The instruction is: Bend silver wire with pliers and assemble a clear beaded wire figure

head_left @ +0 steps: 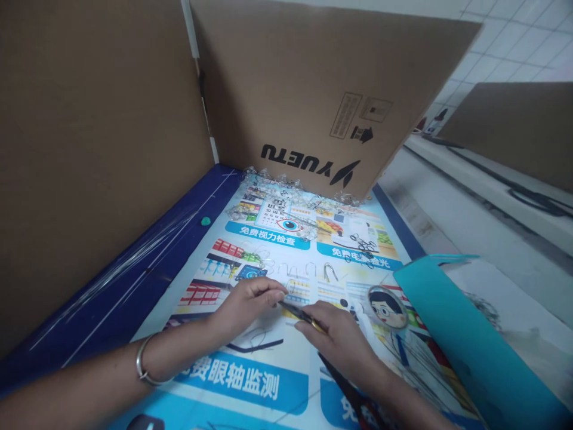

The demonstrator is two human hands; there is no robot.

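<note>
Over a printed poster sheet, my right hand (333, 328) is closed around a pair of slim pliers (295, 310) with dark jaws pointing left. At the tip of those jaws, my left hand (259, 295) is pinched shut; what sits between its fingers is too small to make out. Just beyond the hands lie several bent wire pieces (308, 270), some shaped like hairpins. Scissors (342, 382) with dark blades lie partly under my right forearm. A round tape roll (387, 307) rests to the right of my right hand.
Cardboard panels (322, 89) stand at the left and back. Clear, shiny small pieces (286, 182) line the back edge. Dark rings (363, 246) lie at the right. Long thin wires (416, 370) and a teal tray-like folder (470, 334) holding tangled wire are at the right.
</note>
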